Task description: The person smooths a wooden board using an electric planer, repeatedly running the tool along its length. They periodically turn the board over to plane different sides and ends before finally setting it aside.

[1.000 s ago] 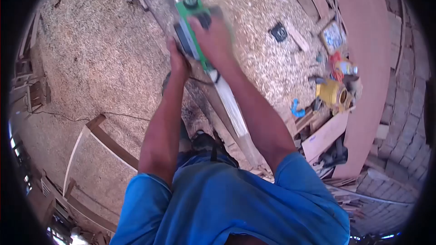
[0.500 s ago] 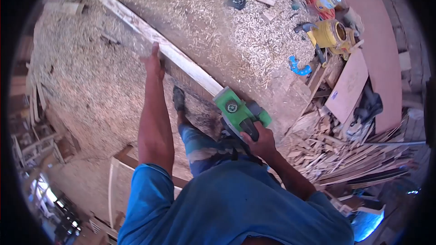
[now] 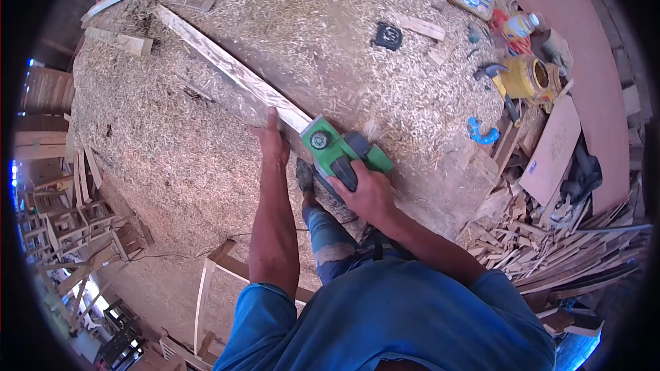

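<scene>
My right hand (image 3: 368,196) is wrapped around the black rear handle of a green electric hand planer (image 3: 337,148). The planer sits on a long, narrow wooden board (image 3: 234,69), which runs diagonally to the upper left. Beside the board's near edge, just ahead of the planer, is my left hand (image 3: 273,144). Its thumb points forward against the board, and its fingers are spread to the left, partly blurred. A pale blur of shavings shows at the planer's far side. The board's part beneath the planer is hidden.
Wood shavings cover the work surface. To the right lie a black tape measure (image 3: 388,36), a hammer (image 3: 502,89), a yellow container (image 3: 526,77), a blue curved piece (image 3: 482,132) and a bottle (image 3: 520,25). Scrap wood (image 3: 522,227) is piled at lower right. Wooden frames (image 3: 75,227) stand at left.
The planer and my right hand have moved forward along the board, toward its far end. My left hand is now closer to the planer's front. The camera view has shifted too.
</scene>
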A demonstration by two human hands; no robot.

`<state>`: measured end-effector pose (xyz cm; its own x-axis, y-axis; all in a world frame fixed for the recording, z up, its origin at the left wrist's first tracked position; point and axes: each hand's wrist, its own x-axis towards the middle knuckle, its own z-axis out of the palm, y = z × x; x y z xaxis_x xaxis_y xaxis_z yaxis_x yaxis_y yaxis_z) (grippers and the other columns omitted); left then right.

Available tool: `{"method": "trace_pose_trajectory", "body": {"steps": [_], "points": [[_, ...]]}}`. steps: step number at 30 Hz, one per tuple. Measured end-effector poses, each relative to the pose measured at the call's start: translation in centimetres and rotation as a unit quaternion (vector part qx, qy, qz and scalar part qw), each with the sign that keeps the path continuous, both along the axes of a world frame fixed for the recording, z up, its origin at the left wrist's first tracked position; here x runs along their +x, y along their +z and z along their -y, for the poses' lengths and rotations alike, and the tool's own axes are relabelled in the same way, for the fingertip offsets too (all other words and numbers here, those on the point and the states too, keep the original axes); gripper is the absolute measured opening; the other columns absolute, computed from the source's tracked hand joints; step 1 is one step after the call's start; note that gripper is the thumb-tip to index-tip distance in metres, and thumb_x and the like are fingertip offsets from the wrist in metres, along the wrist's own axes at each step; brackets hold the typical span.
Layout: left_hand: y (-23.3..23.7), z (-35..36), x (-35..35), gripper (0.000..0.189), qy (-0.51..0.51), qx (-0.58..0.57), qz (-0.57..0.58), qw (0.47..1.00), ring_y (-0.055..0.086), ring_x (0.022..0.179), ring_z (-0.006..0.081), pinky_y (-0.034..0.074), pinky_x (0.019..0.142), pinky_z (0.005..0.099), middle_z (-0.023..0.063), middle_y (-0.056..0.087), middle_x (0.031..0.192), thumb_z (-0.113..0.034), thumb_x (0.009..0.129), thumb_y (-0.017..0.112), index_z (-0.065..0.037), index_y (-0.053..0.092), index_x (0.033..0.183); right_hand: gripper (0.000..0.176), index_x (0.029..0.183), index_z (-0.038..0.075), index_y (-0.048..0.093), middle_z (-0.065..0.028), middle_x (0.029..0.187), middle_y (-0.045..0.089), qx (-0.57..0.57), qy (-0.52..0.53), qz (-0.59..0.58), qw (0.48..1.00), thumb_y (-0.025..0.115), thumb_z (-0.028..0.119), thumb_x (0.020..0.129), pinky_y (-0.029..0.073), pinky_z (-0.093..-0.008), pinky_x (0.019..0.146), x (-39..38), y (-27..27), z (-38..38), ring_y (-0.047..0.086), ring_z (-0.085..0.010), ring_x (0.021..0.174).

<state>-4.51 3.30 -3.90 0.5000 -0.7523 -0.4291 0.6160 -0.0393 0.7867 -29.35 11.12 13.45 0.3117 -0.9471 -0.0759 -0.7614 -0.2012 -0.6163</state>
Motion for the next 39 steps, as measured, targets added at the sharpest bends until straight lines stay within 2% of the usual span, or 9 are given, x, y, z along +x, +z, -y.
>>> {"method": "trace_pose_trajectory", "body": {"steps": [4,11,16,20,23,29,30,32,39], "points": [[0.5,-1.3,0.3,0.085,0.005,-0.117,-0.158,0.980,0.039,0.153,0.0330,0.030,0.127,0.0494,0.0162,0.039,0.167,-0.069,0.108,0.035,-0.005,0.032,0.165,0.055,0.100,0.002,0.061,-0.0268,0.073,0.070,-0.002,0.005,-0.001,1.000,0.073,0.056,0.096,0.057,-0.0596,0.063,4.2,-0.1,3.1,0.071,-0.0496,0.069],[-0.4,-1.9,0.4,0.080,0.051,-0.121,-0.235,0.963,0.043,0.150,0.0315,0.032,0.126,0.0484,0.0163,0.041,0.166,-0.066,0.110,0.035,-0.005,0.036,0.162,0.060,0.116,-0.003,0.067,-0.0314,0.087,0.073,0.020,0.019,0.007,1.000,0.071,0.054,0.097,0.059,-0.0584,0.073,14.4,0.8,10.3,0.073,-0.0514,0.083],[-4.1,-1.0,-0.2,0.078,0.117,-0.161,-0.161,0.967,0.026,0.159,0.0250,0.013,0.132,0.0373,0.0144,0.035,0.170,-0.059,0.112,0.040,-0.003,0.031,0.166,0.063,0.115,-0.004,0.070,-0.0314,0.101,0.075,0.031,0.040,0.039,0.998,0.070,0.057,0.096,0.060,-0.0564,0.084,24.9,1.6,17.1,0.074,-0.0502,0.097],[-2.8,0.2,-0.8,0.079,0.195,-0.064,-0.122,0.971,0.041,0.153,0.0316,0.027,0.129,0.0454,0.0149,0.040,0.168,-0.058,0.111,0.040,0.000,0.032,0.164,0.064,0.113,-0.005,0.072,-0.0303,0.105,0.076,0.017,0.065,0.064,0.996,0.071,0.056,0.095,0.060,-0.0554,0.087,29.9,1.8,20.5,0.074,-0.0492,0.101],[-4.0,0.1,-0.5,0.079,0.171,-0.088,-0.159,0.968,0.037,0.154,0.0251,0.025,0.129,0.0389,0.0138,0.035,0.170,-0.059,0.112,0.039,-0.003,0.029,0.167,0.061,0.116,-0.003,0.072,-0.0300,0.107,0.075,0.033,0.075,0.042,0.996,0.071,0.054,0.095,0.059,-0.0535,0.087,25.4,0.5,19.0,0.074,-0.0475,0.102],[1.5,0.1,-1.0,0.111,0.121,-0.001,-0.029,0.992,0.039,0.150,0.0362,0.035,0.125,0.0434,0.0193,0.036,0.166,-0.048,0.094,0.077,-0.002,0.009,0.169,0.045,0.131,0.003,0.069,-0.0193,0.111,0.077,0.043,0.055,0.075,0.995,0.075,0.034,0.100,0.058,-0.0412,0.090,0.9,-0.3,4.0,0.076,-0.0307,0.103],[1.5,0.3,-1.3,0.119,0.106,0.053,0.040,0.992,0.039,0.150,0.0377,0.036,0.124,0.0448,0.0213,0.034,0.166,-0.044,0.089,0.083,-0.001,0.005,0.169,0.060,0.131,-0.001,0.063,-0.0278,0.103,0.074,0.057,0.032,0.009,0.998,0.080,0.043,0.094,0.059,-0.0508,0.080,-4.6,-2.1,0.8,0.074,-0.0462,0.095],[2.3,0.2,-1.1,0.139,0.073,0.095,0.052,0.991,0.039,0.150,0.0393,0.034,0.125,0.0494,0.0271,0.031,0.166,-0.033,0.080,0.094,0.000,-0.009,0.168,0.059,0.126,-0.001,0.064,-0.0270,0.098,0.074,0.069,0.005,0.006,0.998,0.083,0.042,0.091,0.059,-0.0498,0.077,-12.8,-1.2,-5.4,0.074,-0.0461,0.091],[-6.2,1.8,2.2,0.135,-0.015,0.002,-0.030,0.999,0.037,0.153,0.0393,0.031,0.127,0.0500,0.0208,0.027,0.171,-0.033,0.089,0.089,-0.006,-0.018,0.167,0.050,0.110,0.003,0.064,-0.0216,0.082,0.072,-0.019,-0.009,-0.019,1.000,0.088,0.040,0.087,0.058,-0.0512,0.063,-19.8,-1.0,-12.1,0.073,-0.0446,0.072]]}}
